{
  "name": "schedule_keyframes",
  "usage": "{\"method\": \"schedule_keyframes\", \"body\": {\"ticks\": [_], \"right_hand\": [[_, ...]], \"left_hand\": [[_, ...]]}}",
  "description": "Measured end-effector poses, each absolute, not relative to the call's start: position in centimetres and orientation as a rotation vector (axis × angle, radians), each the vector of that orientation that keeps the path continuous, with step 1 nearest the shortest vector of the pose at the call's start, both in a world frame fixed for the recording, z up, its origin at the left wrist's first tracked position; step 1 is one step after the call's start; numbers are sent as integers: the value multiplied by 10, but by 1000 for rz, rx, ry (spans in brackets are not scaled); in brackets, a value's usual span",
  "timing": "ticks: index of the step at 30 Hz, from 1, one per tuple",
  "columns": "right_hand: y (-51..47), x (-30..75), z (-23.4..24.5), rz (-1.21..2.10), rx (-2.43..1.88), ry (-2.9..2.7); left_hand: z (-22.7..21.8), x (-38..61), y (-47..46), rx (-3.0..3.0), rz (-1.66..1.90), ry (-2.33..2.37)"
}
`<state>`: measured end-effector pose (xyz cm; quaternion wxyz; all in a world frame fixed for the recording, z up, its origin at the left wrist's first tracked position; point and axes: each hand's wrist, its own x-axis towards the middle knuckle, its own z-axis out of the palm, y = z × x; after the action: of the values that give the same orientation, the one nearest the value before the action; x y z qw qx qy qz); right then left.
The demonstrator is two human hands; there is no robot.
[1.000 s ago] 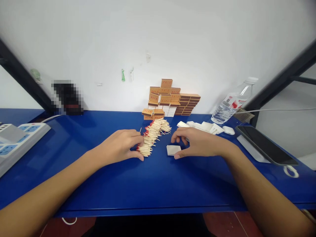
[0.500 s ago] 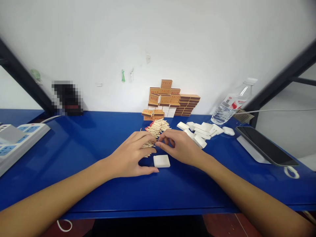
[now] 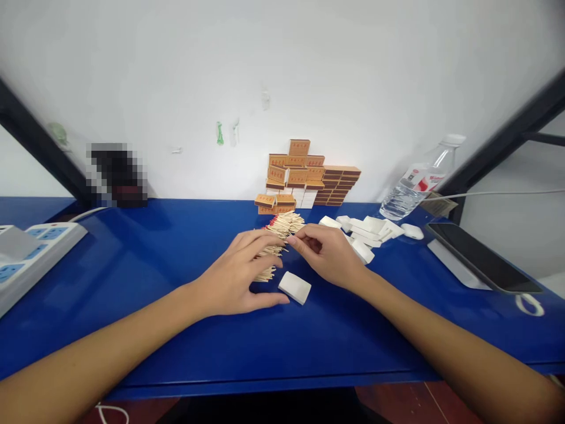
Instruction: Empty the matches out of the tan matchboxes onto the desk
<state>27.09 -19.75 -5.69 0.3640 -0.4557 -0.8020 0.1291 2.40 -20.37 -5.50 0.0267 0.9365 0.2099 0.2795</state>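
A pile of loose matches (image 3: 289,222), some with red heads showing, lies on the blue table (image 3: 176,353). Fingers spread, my left hand (image 3: 242,271) rests over the near part of the pile and hides some of it. My right hand (image 3: 324,253) is at the pile's right side, thumb and forefinger pinched together. Whatever is between those fingertips is too small to make out. A small white tray-like piece (image 3: 295,287) sits askew just right of my left thumb, apart from both hands.
Stacked orange matchboxes (image 3: 298,175) stand against the wall. White tray pieces (image 3: 368,227) are heaped right of the matches. Farther right are a water bottle (image 3: 408,191), a white earbud case (image 3: 412,231) and a propped phone (image 3: 483,256). A power strip (image 3: 48,253) lies at left.
The white piece has turned from straight to slanted. My right hand has shifted slightly up and right, its thumb and forefinger still together. My left hand remains spread over the matches.
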Motion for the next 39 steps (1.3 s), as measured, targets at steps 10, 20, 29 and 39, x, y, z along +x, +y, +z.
{"method": "schedule_keyframes", "body": {"ticks": [10, 20, 29, 39], "right_hand": [[-203, 282, -46, 324, -1094, -2180], [-217, 286, -33, 669, -1119, -2589], [-230, 265, -30, 690, -964, -2501], [-222, 261, -48, 651, -878, -2330]], "left_hand": [[-15, -10, -180, 2639, 557, 862], [-29, 3, -191, 2766, 652, 854], [-25, 10, -204, 2752, 545, 730], [-23, 7, -199, 2633, 615, 746]]}}
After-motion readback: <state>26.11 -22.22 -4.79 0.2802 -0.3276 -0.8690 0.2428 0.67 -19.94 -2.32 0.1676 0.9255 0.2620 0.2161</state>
